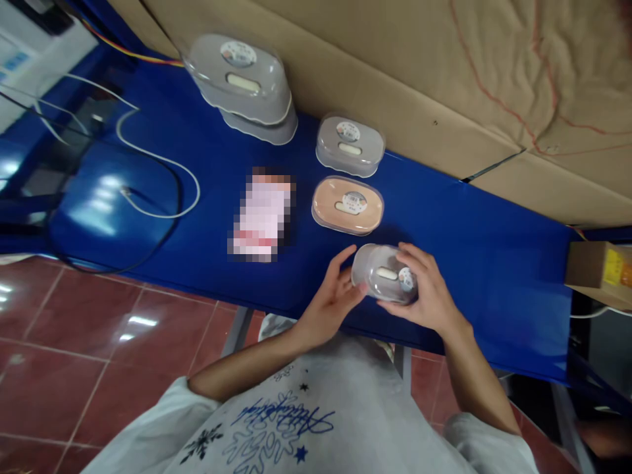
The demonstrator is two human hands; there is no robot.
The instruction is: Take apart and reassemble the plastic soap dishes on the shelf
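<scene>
A small grey oval plastic container [388, 271] with a clear cover, a pale oblong piece and a round label on top is between my hands, at the front of the blue table. My right hand [430, 289] is closed around its right end, thumb on the near side and fingers on the far side. At the left end, my left hand [334, 297] curves round it, with the thumb against the near side. Just beyond lies a similar container with a peach top [328, 207]. Behind that sits another grey container [326, 145].
Stacked larger grey containers [207, 76] stand at the back left against brown cardboard [395, 72]. A blurred pinkish rectangle [261, 217] lies left of the peach container. White cable [198, 187] loops on the left. A cardboard box [585, 270] is at the right edge.
</scene>
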